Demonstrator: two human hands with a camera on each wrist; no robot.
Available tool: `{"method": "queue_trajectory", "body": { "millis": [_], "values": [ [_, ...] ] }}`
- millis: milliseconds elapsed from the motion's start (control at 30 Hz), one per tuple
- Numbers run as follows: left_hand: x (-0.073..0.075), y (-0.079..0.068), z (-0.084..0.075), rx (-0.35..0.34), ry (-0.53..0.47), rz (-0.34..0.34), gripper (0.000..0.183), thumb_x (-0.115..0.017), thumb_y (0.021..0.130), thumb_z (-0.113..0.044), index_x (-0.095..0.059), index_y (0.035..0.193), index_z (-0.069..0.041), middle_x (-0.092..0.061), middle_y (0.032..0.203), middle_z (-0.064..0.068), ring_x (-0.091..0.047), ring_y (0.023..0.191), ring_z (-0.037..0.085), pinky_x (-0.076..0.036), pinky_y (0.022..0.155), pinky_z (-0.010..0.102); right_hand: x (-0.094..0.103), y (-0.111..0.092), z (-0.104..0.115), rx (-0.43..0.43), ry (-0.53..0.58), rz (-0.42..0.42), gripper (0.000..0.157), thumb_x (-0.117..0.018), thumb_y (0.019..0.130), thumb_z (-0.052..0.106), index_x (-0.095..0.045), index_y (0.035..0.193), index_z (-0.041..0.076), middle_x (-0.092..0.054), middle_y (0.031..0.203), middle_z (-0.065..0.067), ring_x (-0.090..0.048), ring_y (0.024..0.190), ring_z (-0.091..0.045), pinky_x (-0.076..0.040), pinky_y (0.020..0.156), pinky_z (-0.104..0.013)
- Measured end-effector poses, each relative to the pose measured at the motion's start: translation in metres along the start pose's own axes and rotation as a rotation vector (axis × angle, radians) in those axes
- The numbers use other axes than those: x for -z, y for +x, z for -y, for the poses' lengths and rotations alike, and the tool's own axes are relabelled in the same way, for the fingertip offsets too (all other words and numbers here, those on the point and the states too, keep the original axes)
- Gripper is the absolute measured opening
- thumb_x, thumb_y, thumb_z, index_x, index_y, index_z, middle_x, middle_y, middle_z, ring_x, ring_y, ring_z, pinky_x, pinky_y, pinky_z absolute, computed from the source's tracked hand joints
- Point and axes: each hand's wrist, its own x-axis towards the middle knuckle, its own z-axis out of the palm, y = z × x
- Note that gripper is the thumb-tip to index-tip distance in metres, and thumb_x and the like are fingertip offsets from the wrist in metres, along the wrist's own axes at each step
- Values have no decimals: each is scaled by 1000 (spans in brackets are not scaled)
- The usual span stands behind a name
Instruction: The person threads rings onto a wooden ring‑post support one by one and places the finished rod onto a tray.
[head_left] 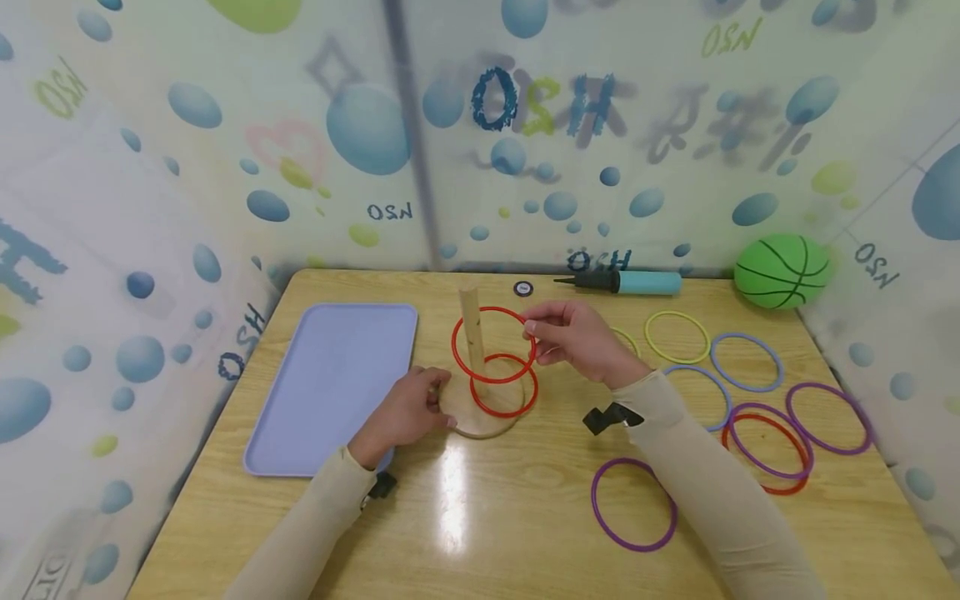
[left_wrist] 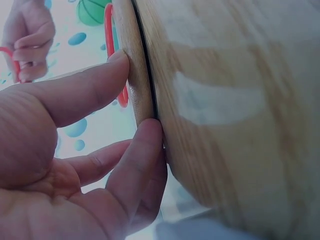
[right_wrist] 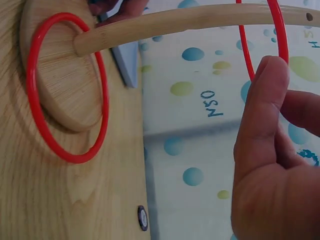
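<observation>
My left hand (head_left: pixel 411 406) pinches the edge of the round wooden base (head_left: pixel 476 425), thumb on top and fingers at the side. From the base rises a wooden post (head_left: pixel 471 325). Between thumb and fingers my right hand (head_left: pixel 581 337) holds a red ring (head_left: pixel 491 381), which encircles the upper part of the post. Lower down, a second red ring (right_wrist: pixel 75 159) lies around the foot of the post, reaching past the edge of the base in the right wrist view.
Left of the base lies a lavender tray (head_left: pixel 337 383). Several rings, among them a purple ring (head_left: pixel 633 547) and a blue ring (head_left: pixel 750 389), lie on the right. A teal hand pump (head_left: pixel 648 283), a small black disc (head_left: pixel 522 288) and a green ball (head_left: pixel 782 271) are along the back.
</observation>
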Motion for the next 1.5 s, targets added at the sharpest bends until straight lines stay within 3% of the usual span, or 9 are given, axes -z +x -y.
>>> {"method": "queue_trajectory", "body": {
  "millis": [167,400,800,1500],
  "values": [
    [0,-1,-1,1,9,-4,74,-94,81,-14,-60,145,0,-59,119,15,-64,99,18,-55,84,32,5,5,-16,-59,-63,-15,30,-67,105,11,-65,132,-3,-73,96,-5,-69,70,-15,-63,67,-30],
    [1,-2,0,2,27,-11,75,-94,81,-16,-60,146,0,-60,119,14,-63,97,18,-54,84,33,9,11,-36,-124,-209,-39,41,-67,105,14,-61,140,-5,-69,117,-23,-70,79,-19,-64,71,-32],
    [0,-3,2,-15,21,-16,75,-94,80,-16,-60,145,1,-60,119,16,-63,97,18,-53,83,31,19,21,-64,-154,-355,-56,31,-70,104,18,-70,129,2,-74,110,-14,-71,81,-18,-64,71,-35],
    [0,-3,-2,-14,15,-16,74,-93,82,-16,-59,146,0,-58,115,14,-59,94,18,-51,81,30,24,24,-69,-196,-364,-48,27,-70,102,13,-71,126,0,-73,108,-14,-72,80,-17,-64,71,-34]
  ]
}}
